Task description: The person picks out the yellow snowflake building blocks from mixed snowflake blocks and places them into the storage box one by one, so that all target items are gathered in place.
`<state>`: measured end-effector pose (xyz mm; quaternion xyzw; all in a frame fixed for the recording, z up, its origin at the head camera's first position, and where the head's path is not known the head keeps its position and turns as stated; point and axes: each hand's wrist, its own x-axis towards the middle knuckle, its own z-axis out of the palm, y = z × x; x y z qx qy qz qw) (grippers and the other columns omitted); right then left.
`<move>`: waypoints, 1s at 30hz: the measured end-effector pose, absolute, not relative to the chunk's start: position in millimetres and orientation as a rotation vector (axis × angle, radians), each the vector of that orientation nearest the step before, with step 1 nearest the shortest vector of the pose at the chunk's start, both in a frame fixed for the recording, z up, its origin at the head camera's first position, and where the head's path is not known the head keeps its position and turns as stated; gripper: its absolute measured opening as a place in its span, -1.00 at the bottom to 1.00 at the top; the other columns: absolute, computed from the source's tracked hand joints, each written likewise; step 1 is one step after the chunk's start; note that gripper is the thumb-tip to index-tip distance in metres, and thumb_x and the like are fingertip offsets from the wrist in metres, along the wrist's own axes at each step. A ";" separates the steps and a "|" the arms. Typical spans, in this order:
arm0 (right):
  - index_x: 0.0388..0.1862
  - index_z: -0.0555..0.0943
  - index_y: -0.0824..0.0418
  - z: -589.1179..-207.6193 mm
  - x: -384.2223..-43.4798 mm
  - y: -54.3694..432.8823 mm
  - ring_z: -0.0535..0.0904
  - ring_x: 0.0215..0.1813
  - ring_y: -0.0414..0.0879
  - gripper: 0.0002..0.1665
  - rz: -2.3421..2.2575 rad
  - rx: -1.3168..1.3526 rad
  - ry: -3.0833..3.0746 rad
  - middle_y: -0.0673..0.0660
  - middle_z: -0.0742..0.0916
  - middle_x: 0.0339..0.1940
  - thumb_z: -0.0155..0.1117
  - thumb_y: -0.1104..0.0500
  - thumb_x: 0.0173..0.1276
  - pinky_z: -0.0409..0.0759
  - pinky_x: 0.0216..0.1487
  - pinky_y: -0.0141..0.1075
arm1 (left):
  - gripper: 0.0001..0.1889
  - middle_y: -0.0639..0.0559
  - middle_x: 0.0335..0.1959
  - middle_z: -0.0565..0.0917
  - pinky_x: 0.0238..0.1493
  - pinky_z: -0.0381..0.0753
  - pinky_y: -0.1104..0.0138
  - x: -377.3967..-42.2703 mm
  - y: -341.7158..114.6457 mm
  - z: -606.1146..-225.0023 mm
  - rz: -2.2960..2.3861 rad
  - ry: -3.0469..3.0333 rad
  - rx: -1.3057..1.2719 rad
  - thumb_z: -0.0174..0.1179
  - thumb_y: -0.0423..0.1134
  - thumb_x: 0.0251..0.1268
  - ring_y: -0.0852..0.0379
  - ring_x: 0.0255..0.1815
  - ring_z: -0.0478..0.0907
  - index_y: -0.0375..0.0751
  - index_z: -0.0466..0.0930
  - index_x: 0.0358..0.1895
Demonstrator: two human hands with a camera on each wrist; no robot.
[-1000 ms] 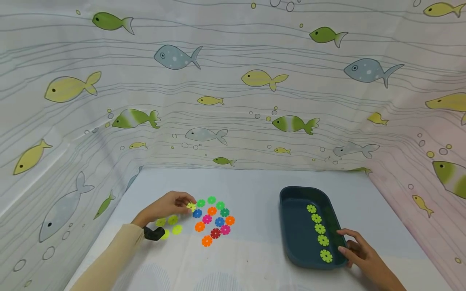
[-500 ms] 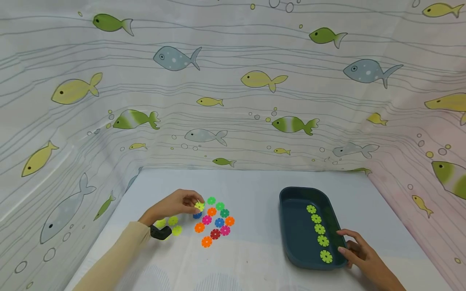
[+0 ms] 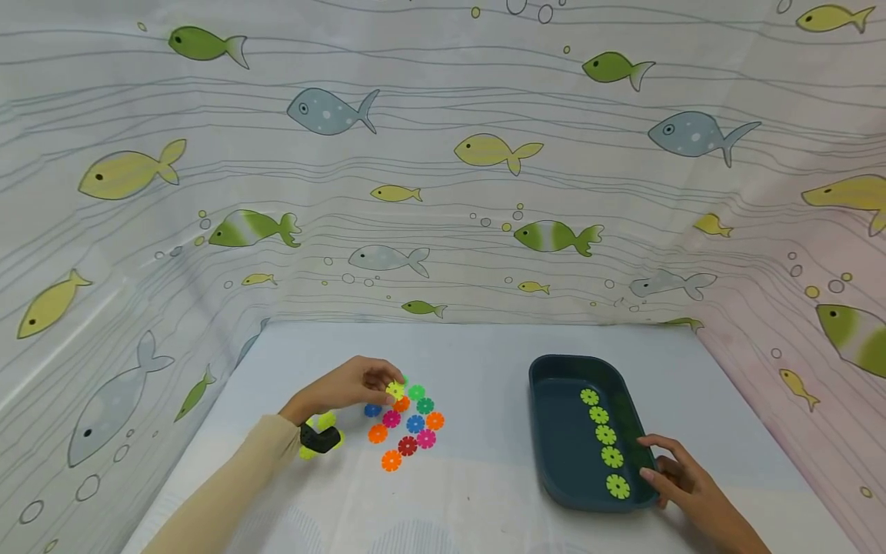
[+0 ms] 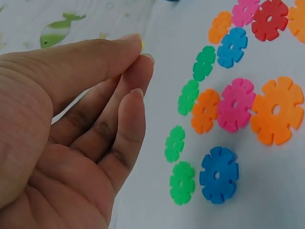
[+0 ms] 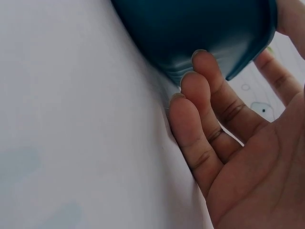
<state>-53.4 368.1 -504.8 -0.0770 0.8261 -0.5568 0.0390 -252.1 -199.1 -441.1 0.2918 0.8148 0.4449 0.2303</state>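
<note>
My left hand [image 3: 346, 385] pinches a yellow flower-shaped disc [image 3: 395, 390] between thumb and fingertips, held above the loose discs on the table. In the left wrist view only a yellow sliver of that disc shows beyond the thumb tip. My right hand [image 3: 694, 488] grips the near right rim of a dark blue tray [image 3: 564, 442], thumb and index finger at the edge. From the right wrist view, the other fingers [image 5: 186, 119] curl against the tray's outer wall. Several yellow-green discs [image 3: 606, 435] lie in a row inside the tray.
Several orange, pink, blue, red and green discs [image 3: 391, 419] lie grouped just right of the left hand. Yellow-green discs [image 3: 327, 420] sit partly hidden under the left wrist and its black strap [image 3: 320, 438]. Fish-printed sheeting [image 3: 443, 231] walls the white table at the back and sides.
My left hand has carried the yellow disc rightward over the green and blue discs. The right hand keeps its hold on the tray, which has stayed put.
</note>
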 end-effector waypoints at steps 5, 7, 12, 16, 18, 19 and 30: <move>0.49 0.19 0.25 -505.3 -52.9 368.1 0.54 -0.51 0.05 -0.43 -1.707 -0.233 2.534 0.12 0.50 -0.49 0.11 0.29 0.62 0.64 -0.38 -0.17 | -0.66 0.02 -0.01 0.70 -0.02 0.67 0.26 -256.4 -190.7 -441.0 1.219 2.228 0.843 0.39 -0.22 0.38 -0.07 -0.03 0.59 -0.18 0.66 0.17; 0.49 0.19 0.25 -505.0 -52.8 367.9 0.55 -0.50 0.06 -0.43 -1.708 -0.229 2.533 0.13 0.51 -0.48 0.11 0.28 0.62 0.64 -0.38 -0.17 | -0.69 0.03 0.00 0.70 -0.01 0.66 0.25 -257.4 -187.4 -440.8 1.221 2.217 0.854 0.38 -0.23 0.38 -0.07 -0.02 0.59 -0.11 0.67 0.15; 0.50 0.19 0.24 -503.9 -52.9 366.9 0.54 -0.50 0.06 -0.42 -1.710 -0.215 2.529 0.12 0.51 -0.47 0.12 0.27 0.62 0.64 -0.37 -0.18 | -0.71 0.02 0.00 0.70 -0.01 0.67 0.23 -258.9 -179.4 -441.0 1.225 2.192 0.874 0.38 -0.22 0.38 -0.08 -0.04 0.60 -0.03 0.68 0.13; 0.49 0.19 0.23 -504.0 -52.6 366.7 0.55 -0.49 0.06 -0.42 -1.708 -0.196 2.532 0.12 0.51 -0.47 0.13 0.26 0.61 0.64 -0.36 -0.18 | -0.71 0.00 -0.03 0.70 -0.02 0.68 0.21 -259.4 -173.2 -441.2 1.228 2.170 0.894 0.37 -0.26 0.39 -0.07 -0.07 0.62 -0.04 0.68 0.13; 0.49 0.19 0.23 -504.3 -52.3 366.9 0.55 -0.49 0.07 -0.42 -1.706 -0.183 2.528 0.13 0.51 -0.47 0.13 0.25 0.62 0.63 -0.36 -0.18 | -0.71 -0.02 -0.04 0.70 -0.02 0.68 0.18 -259.6 -169.9 -441.1 1.233 2.148 0.909 0.36 -0.28 0.39 -0.08 -0.09 0.62 -0.06 0.67 0.13; 0.50 0.19 0.23 -504.4 -52.1 367.0 0.55 -0.49 0.07 -0.42 -1.703 -0.177 2.526 0.13 0.51 -0.47 0.13 0.25 0.62 0.63 -0.36 -0.18 | -0.71 -0.03 -0.04 0.70 -0.01 0.68 0.18 -259.7 -168.1 -441.1 1.238 2.132 0.916 0.36 -0.29 0.39 -0.08 -0.09 0.62 -0.09 0.67 0.13; 0.49 0.20 0.22 -504.8 -53.3 367.2 0.55 -0.50 0.06 -0.42 -1.713 -0.212 2.536 0.12 0.52 -0.47 0.14 0.26 0.61 0.63 -0.37 -0.18 | -0.66 -0.02 -0.09 0.70 -0.02 0.70 0.21 -257.6 -146.1 -435.8 1.193 2.093 0.973 0.34 -0.26 0.42 -0.03 -0.10 0.63 -0.25 0.63 0.18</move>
